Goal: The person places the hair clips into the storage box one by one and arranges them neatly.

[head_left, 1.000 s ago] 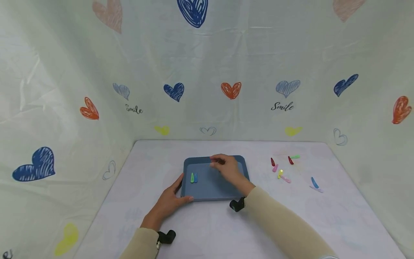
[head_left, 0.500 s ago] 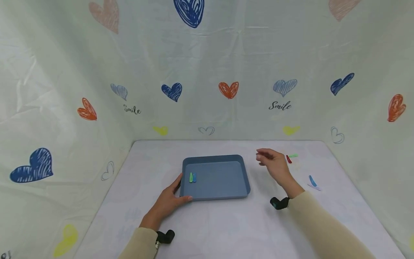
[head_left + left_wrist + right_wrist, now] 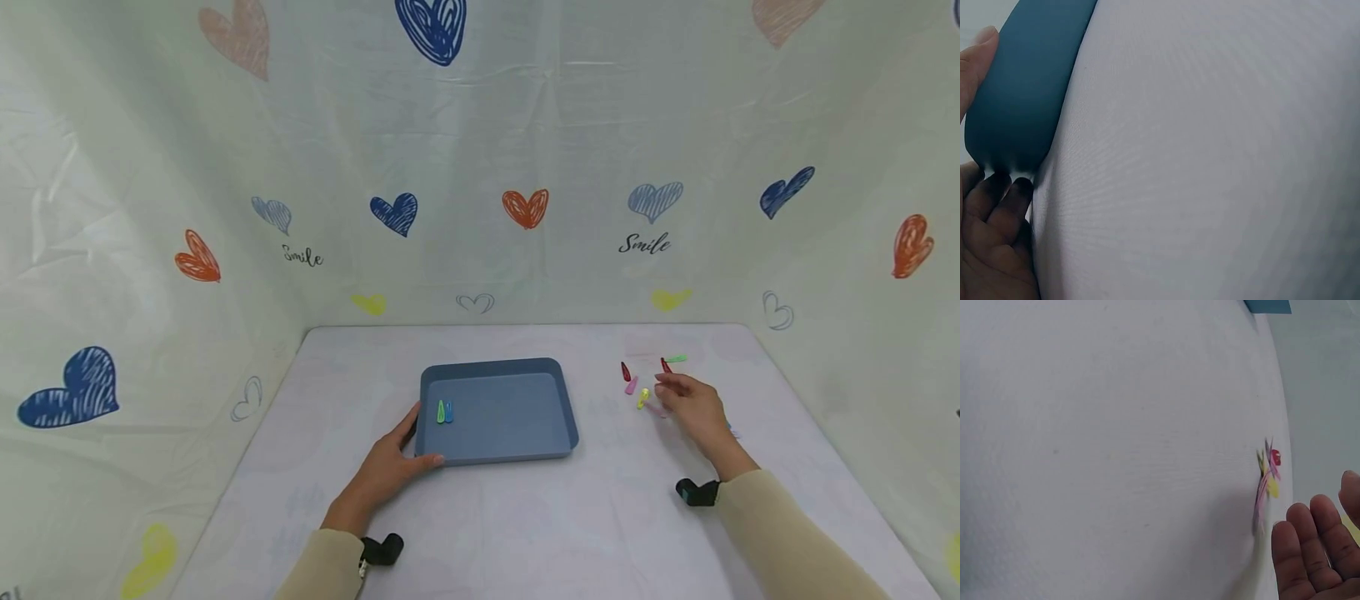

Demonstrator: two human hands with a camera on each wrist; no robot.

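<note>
My left hand (image 3: 386,471) holds the near left corner of a blue-grey tray (image 3: 510,417), thumb on the front side and fingers along the left side. Inside the tray, a green hair clip (image 3: 441,412) and a blue hair clip (image 3: 449,412) lie side by side at the left. My right hand (image 3: 697,414) hovers at the loose clips on the right, fingers loosely bent, nothing visible in them. Near its fingertips are a yellow clip (image 3: 643,398), a light pink clip (image 3: 656,410) and a red clip (image 3: 666,365), partly covered. The right wrist view shows the thumb apart from the fingers.
Farther left in that group lie a dark red clip (image 3: 626,372) and a pink clip (image 3: 632,386). A green clip (image 3: 677,358) touches the red one. Other clips are mostly hidden behind the right hand. A white cloth (image 3: 525,533) covers the table; a heart-print curtain (image 3: 585,125) surrounds it.
My right hand has moved from above the tray rightward to the loose clips. My left hand stays at the tray's corner, and the two clips in the tray lie as before.
</note>
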